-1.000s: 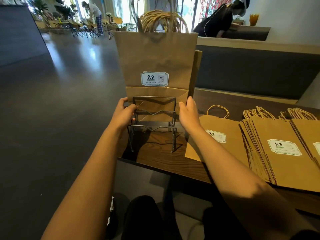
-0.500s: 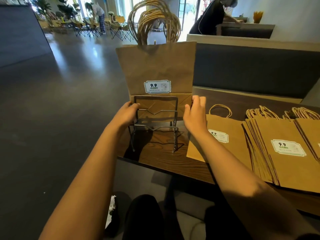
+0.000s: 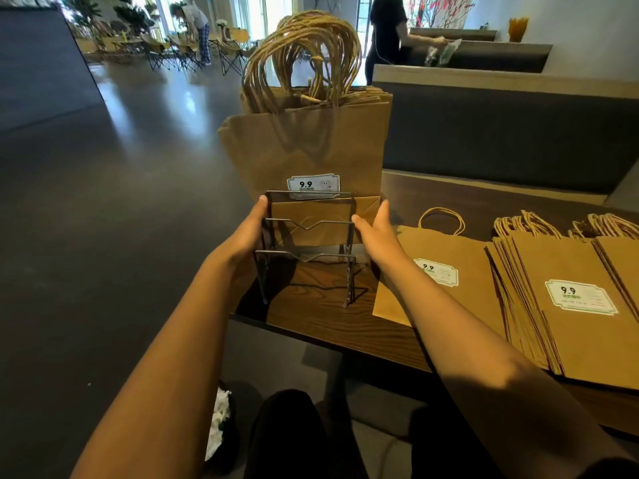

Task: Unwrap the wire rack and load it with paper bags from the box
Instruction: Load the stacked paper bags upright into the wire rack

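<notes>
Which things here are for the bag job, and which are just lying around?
For the job: wire rack, upright bags in it, left hand, right hand, flat bag stacks, single flat bag.
Just around: folding chairs, bench back.

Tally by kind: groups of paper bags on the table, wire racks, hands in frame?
Bag groups: 4 — upright bundle in rack, single flat bag, flat stack, another flat stack at the right edge
Wire rack: 1
Hands: 2 — left, right
Total: 7

Both hands, left and right, flank upright paper bags standing in the wire rack
</notes>
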The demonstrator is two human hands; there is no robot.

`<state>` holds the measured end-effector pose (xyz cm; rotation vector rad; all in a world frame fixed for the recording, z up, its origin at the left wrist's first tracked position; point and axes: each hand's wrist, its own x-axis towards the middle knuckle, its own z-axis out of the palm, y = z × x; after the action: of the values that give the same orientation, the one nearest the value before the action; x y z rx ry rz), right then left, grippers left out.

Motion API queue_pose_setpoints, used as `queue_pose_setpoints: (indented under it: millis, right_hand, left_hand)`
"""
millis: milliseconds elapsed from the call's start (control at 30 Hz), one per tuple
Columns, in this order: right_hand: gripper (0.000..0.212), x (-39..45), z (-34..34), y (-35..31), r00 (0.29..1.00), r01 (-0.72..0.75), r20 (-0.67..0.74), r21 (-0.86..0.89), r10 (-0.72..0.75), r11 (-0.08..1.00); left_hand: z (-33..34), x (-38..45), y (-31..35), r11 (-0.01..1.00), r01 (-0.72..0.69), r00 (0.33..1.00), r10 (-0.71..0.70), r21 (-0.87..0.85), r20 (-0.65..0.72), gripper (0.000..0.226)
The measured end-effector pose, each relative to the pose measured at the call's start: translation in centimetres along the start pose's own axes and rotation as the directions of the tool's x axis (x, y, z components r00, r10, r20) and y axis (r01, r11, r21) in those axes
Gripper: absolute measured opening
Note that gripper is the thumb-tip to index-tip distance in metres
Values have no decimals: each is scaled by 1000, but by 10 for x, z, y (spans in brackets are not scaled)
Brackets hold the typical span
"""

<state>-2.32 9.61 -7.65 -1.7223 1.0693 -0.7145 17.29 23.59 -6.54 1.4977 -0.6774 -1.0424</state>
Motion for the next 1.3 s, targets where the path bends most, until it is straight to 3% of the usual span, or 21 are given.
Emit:
queue_pose_setpoints:
  millis: [133,300,433,600,800,967,1100,1233,1300]
  right_hand:
    - [77,9,-3,3,999,-23,43,41,21,999]
    - [66,13,-3,2,999,4,39,51,-6,999]
    - [63,10,-3,1,1000,9,10,74,-10,997]
    - [59,8,-5,-3,999,47,-26,69,-45,996]
    - [57,10,-6,-16,997,68,-29,97,-65,993]
    - [64,12,1,-19,999,33,-1,100,-33,994]
    - [60,12,11,-13,997,-43,71,146,33,988]
    - [62,11,14,-7,997,-55,72,217,41,975]
    - [59,10,12,-8,1000,-20,11,226,18,974]
  left_hand:
    - [-5,3,1,992,30,995,-41,-121,-86,56]
    - [-10,13,-4,994,58,990,-68,-87,-124,42]
    - [-1,10,6,996,-72,976,79,46,-201,23]
    - [5,5,10,968,-237,937,249,80,-244,23]
    - [1,18,18,948,-304,911,319,97,-262,35]
    - [6,13,21,950,-302,899,313,83,-306,38]
    - [4,15,12,977,-210,930,192,-26,-313,37]
    - [0,14,-1,997,-76,967,66,-31,-247,69]
    - [-4,14,-8,997,-69,974,63,-18,-217,70]
